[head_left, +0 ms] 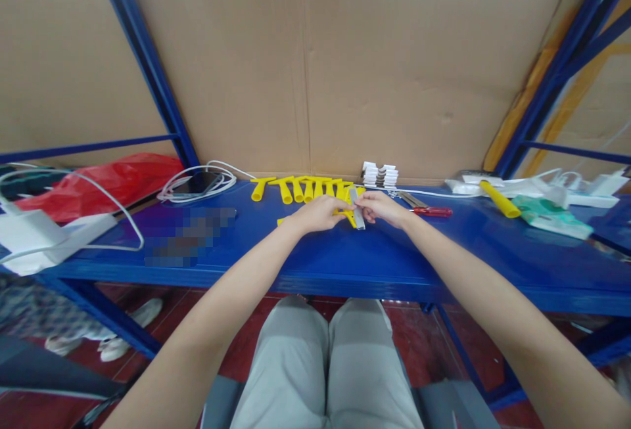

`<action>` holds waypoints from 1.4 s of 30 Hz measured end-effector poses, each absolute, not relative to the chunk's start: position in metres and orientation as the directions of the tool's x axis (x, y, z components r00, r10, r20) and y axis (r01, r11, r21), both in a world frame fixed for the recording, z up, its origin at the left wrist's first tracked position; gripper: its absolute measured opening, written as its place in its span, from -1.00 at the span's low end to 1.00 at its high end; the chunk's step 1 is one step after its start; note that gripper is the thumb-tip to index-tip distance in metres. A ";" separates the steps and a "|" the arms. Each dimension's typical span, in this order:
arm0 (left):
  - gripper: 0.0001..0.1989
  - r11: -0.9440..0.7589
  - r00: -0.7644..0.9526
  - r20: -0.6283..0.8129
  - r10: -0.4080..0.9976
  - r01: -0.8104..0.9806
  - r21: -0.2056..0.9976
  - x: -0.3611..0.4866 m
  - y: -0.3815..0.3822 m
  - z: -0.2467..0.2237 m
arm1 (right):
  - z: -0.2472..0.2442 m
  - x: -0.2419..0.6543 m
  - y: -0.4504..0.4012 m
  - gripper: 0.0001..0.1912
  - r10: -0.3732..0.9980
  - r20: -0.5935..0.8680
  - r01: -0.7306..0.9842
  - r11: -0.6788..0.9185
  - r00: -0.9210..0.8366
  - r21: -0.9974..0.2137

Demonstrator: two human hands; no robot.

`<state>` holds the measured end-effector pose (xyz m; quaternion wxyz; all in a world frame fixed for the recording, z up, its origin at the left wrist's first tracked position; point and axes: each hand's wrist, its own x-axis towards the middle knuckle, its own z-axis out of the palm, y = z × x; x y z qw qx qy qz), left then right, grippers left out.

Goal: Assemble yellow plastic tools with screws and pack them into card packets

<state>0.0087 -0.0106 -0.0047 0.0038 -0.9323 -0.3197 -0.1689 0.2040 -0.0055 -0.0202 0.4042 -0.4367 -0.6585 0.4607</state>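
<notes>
My left hand (319,214) is closed round a yellow plastic handle (351,217), which is partly covered by my fingers. In my right hand (379,208), a flat grey strip (359,219) is pinched by the fingers and stands against the head of that handle. Whether the strip is joined to it I cannot tell. Just behind my hands, several yellow T-shaped handles (309,190) lie side by side in a row. Another yellow piece shows in part beside my left wrist.
White clip-shaped parts (387,177) are stacked at the back, near a red-handled screwdriver (434,211). To the right lie a yellow tube (500,199) and a green packet (552,216). A coiled white cable (170,186), a red bag (111,182) and a white power strip (73,245) occupy the left.
</notes>
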 end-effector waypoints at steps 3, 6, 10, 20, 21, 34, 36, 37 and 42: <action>-0.66 -0.786 0.733 0.310 0.606 0.611 0.093 0.009 -0.013 -0.004 | -0.020 0.202 -0.007 -0.80 0.955 0.128 0.244 0.195 -0.266 -0.950; -0.64 -0.784 0.731 0.316 0.605 0.617 0.074 0.009 -0.014 -0.005 | -0.021 0.201 -0.007 -0.78 0.969 0.097 0.244 0.153 -0.227 -0.958; -0.61 -0.783 0.733 0.319 0.601 0.620 0.048 0.010 -0.014 -0.006 | -0.022 0.201 -0.005 -0.80 0.971 0.050 0.169 0.092 -0.234 -0.981; -0.63 -0.748 0.718 0.283 0.636 0.664 -0.001 0.012 -0.013 -0.006 | -0.019 0.199 -0.007 -0.78 0.980 -0.057 0.265 -0.004 -0.191 -0.964; -0.64 -0.747 0.719 0.272 0.639 0.665 -0.002 0.012 -0.012 -0.006 | -0.019 0.201 -0.005 -0.79 0.979 -0.047 0.307 0.016 -0.196 -0.952; -0.66 -0.748 0.736 0.154 0.659 0.664 0.027 0.011 -0.012 -0.006 | -0.014 0.232 0.013 -0.71 0.944 0.328 0.960 0.114 -0.026 -0.255; -0.66 -0.754 0.742 0.156 0.652 0.656 0.031 0.011 -0.013 -0.006 | -0.016 0.231 0.016 -0.69 0.954 0.299 0.973 0.081 -0.013 -0.216; -0.66 -0.755 0.743 0.157 0.650 0.654 0.031 0.010 -0.013 -0.005 | -0.016 0.230 0.017 -0.69 0.961 0.277 0.979 0.059 -0.002 -0.197; -0.65 -0.748 0.736 0.169 0.656 0.663 0.015 0.009 -0.014 -0.004 | -0.013 0.221 0.022 -0.62 0.985 0.167 0.997 -0.026 0.037 -0.073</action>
